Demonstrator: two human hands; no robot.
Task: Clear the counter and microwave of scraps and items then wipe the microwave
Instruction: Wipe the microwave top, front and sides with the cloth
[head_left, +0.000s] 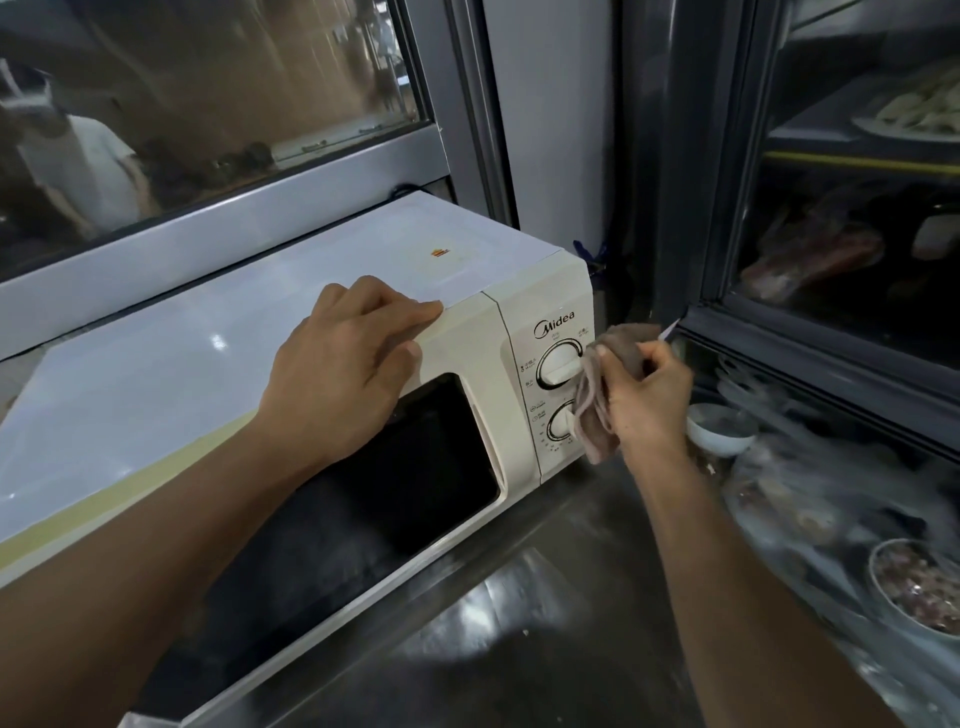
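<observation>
The microwave (291, 332) sits on the tabletop (545, 597), its top bare, so the clearing looks done there. The left hand (343, 364) rests loosely curled on the microwave's front top edge, steadying it. At its right-hand dials, the right hand (644, 400) grips a cloth (602, 395); wiping seems underway, unfinished.

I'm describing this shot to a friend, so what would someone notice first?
First, the cream microwave filling the left and middle, its dark door shut. The left hand rests on its top front edge, while the right hand grips a brownish cloth against the dials on the panel. To the right, a glass-fronted cabinet holds bowls and food.
</observation>
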